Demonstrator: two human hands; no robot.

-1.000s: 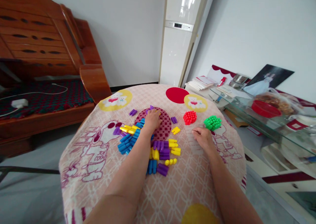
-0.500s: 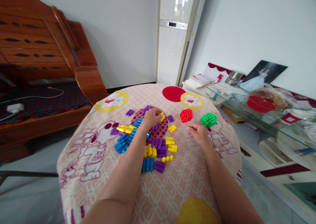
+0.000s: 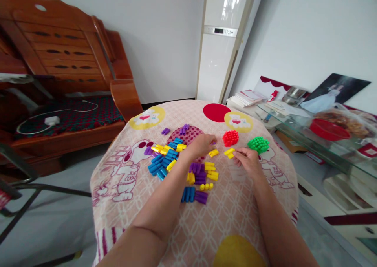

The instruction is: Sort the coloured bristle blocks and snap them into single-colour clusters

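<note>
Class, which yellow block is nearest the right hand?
The yellow block touching the right hand, just below the red cluster; the other yellow blocks lie farther left.

Blocks on the table before you
The pile lies left of your left hand; nearer you lies a smaller group. One block sits in your right hand, before two clusters. Settee beyond at left, tall unit behind the table, shelf at right.
</note>
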